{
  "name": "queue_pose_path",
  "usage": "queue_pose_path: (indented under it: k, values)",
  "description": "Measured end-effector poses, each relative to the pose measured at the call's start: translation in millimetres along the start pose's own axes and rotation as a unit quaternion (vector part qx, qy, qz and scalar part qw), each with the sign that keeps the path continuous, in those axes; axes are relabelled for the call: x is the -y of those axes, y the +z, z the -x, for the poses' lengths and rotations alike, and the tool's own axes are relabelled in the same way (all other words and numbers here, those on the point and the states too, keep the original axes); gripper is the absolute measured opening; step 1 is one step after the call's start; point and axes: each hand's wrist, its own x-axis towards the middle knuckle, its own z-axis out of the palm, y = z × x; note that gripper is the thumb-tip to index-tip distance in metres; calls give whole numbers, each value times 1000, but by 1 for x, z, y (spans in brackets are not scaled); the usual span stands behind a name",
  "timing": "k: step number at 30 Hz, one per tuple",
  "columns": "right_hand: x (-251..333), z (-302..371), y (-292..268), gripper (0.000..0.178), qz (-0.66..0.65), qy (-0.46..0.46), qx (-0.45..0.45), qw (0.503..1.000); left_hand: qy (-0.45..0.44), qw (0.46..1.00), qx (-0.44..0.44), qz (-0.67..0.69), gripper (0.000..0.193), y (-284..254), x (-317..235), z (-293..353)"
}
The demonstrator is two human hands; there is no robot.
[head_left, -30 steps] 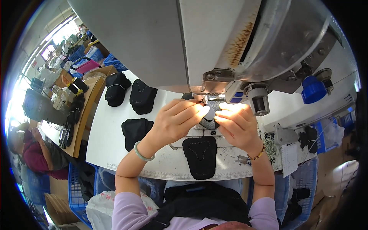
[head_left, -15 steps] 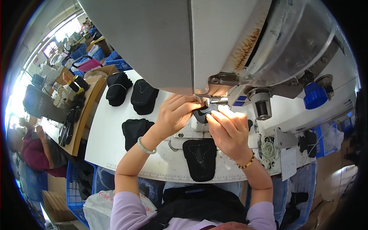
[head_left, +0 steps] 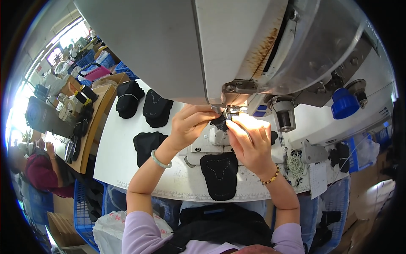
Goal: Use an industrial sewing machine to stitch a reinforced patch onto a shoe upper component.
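Under the head of a sewing machine [head_left: 169, 46], a small dark fabric piece [head_left: 220, 122] is pinched between my two hands, close to the lit presser foot [head_left: 231, 111]. My left hand [head_left: 189, 126], with a pale bangle at its wrist, closes on the piece's left edge. On its right side the fingertips of my right hand [head_left: 253, 142] press together on it. Part of the piece is hidden by fingers. Nearer to me lies a black shaped fabric pad [head_left: 219, 177] with light stitching, touched by neither hand.
Left on the white table [head_left: 111, 158] are a tied black stack [head_left: 128, 100], a stitched black pad pile [head_left: 157, 109] and another black stack [head_left: 148, 146]. Coiled thread [head_left: 295, 164] lies at right. Blue crates [head_left: 82, 211] stand below; a person [head_left: 44, 169] sits far left.
The fabric piece has turned and bunched between my fingers, and its pale curved edge no longer shows. Both hands stay by the presser foot. The person at left has shifted an arm.
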Motion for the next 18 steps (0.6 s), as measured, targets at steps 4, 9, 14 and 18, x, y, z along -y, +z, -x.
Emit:
queue_pose_path:
  k: [4, 9, 14, 18]
  values:
    - [-4, 2, 0, 34, -5, 0, -5, 1000, 33, 999, 38, -16, 25, -9, 0, -5]
    - [-5, 0, 1, 33, 7, -11, -19, 1000, 63, 994, 72, -51, 24, -15, -3, -11]
    - [-3, 4, 2, 33, -16, 5, -10, 1000, 48, 992, 101, -65, 27, -18, -9, -13]
    - [3, 4, 1, 31, -14, 9, 1, 1000, 31, 992, 114, -53, 31, -22, -16, -12]
